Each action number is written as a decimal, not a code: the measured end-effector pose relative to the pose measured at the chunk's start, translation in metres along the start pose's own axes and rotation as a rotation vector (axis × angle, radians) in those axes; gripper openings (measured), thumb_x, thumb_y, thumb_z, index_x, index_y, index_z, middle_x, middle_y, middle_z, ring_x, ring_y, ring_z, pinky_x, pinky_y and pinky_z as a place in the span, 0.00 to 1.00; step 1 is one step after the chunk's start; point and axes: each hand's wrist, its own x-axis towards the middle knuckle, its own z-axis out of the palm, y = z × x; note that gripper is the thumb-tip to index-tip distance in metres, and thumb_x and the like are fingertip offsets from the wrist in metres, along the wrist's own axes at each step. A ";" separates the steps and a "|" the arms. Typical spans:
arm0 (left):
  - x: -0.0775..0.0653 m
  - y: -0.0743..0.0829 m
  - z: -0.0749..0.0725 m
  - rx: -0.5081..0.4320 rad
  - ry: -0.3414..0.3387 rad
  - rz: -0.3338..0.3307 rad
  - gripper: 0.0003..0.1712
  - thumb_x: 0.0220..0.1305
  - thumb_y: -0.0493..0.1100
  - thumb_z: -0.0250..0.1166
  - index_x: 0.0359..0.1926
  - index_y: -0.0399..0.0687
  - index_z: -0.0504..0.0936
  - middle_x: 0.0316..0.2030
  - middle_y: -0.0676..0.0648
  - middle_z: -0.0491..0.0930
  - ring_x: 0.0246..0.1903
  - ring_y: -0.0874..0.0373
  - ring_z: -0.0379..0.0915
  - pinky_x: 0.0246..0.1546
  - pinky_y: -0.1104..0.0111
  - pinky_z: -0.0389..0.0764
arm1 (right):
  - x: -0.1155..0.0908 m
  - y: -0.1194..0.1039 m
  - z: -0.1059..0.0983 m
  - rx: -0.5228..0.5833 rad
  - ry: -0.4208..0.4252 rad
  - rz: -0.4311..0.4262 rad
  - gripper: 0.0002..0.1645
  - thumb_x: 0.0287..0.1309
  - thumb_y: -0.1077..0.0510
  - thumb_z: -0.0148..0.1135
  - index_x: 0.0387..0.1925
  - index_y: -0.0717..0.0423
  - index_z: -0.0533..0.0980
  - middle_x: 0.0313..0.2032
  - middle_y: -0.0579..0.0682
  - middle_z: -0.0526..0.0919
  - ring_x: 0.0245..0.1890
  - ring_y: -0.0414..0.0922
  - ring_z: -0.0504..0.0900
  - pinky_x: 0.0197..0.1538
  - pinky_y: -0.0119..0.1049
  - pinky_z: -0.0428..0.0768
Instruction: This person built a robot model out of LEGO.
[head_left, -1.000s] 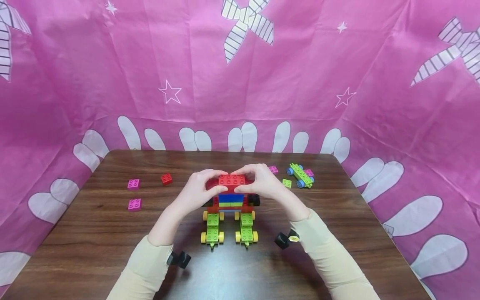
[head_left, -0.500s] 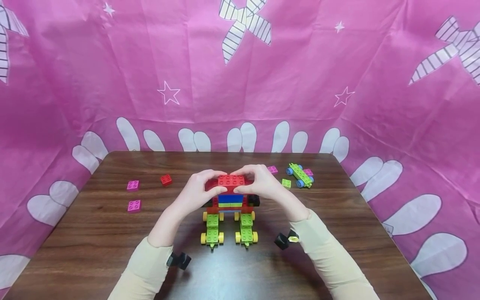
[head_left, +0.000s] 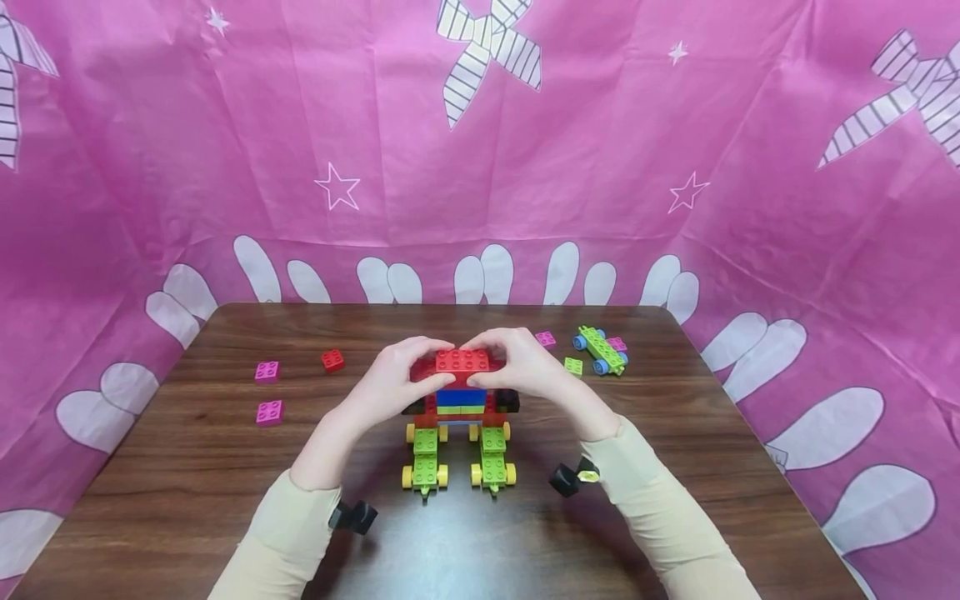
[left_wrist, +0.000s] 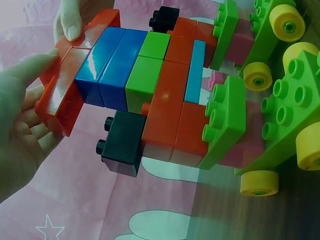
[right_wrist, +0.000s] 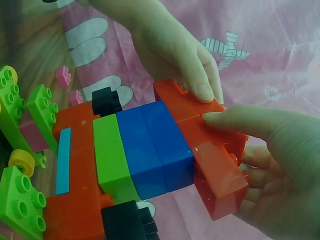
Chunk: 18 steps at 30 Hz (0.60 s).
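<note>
In the middle of the table, a toy-brick figure stands on two lime-green wheeled bases [head_left: 426,473] with yellow wheels. Above them come red bricks [left_wrist: 165,110] with a black brick [left_wrist: 124,140] on each side, then lime-green bricks [right_wrist: 112,150] and blue bricks [right_wrist: 150,145]. Red bricks [head_left: 462,360] form the top. My left hand [head_left: 388,377] pinches this top from the left, thumb in front and fingers behind. From the other side my right hand [head_left: 527,363] grips it likewise. Both thumbs press the front face, nearly meeting in the right wrist view.
Two pink bricks [head_left: 269,412] and a small red brick [head_left: 332,360] lie to the left. At the back right are a lime-green wheeled base [head_left: 602,351] with blue wheels, a lime-green brick [head_left: 573,367] and pink bricks [head_left: 546,339]. A pink curtain [head_left: 585,167] surrounds the table.
My left forearm has shifted slightly to the left. Both hands keep their hold on the top red bricks, and the figure stays in place.
</note>
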 end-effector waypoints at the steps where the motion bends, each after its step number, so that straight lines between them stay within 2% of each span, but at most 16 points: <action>1: 0.000 0.000 0.000 0.008 0.001 0.005 0.27 0.58 0.48 0.72 0.58 0.45 0.79 0.52 0.45 0.82 0.49 0.52 0.79 0.49 0.58 0.83 | 0.000 -0.001 0.000 -0.007 -0.006 -0.007 0.25 0.49 0.56 0.75 0.50 0.56 0.81 0.44 0.50 0.86 0.41 0.44 0.82 0.45 0.36 0.83; 8: 0.000 -0.003 -0.006 0.022 0.028 0.062 0.28 0.57 0.46 0.73 0.58 0.44 0.78 0.52 0.45 0.82 0.50 0.53 0.80 0.50 0.59 0.83 | 0.001 -0.005 -0.004 -0.045 -0.038 -0.052 0.25 0.50 0.56 0.74 0.50 0.59 0.80 0.43 0.51 0.86 0.38 0.43 0.83 0.45 0.35 0.83; 18: -0.010 -0.008 -0.027 0.080 0.156 0.117 0.20 0.57 0.42 0.72 0.51 0.44 0.83 0.48 0.46 0.85 0.50 0.51 0.80 0.52 0.53 0.80 | 0.003 -0.010 -0.004 -0.071 -0.048 -0.074 0.29 0.51 0.54 0.73 0.55 0.59 0.78 0.49 0.53 0.85 0.46 0.46 0.82 0.51 0.39 0.82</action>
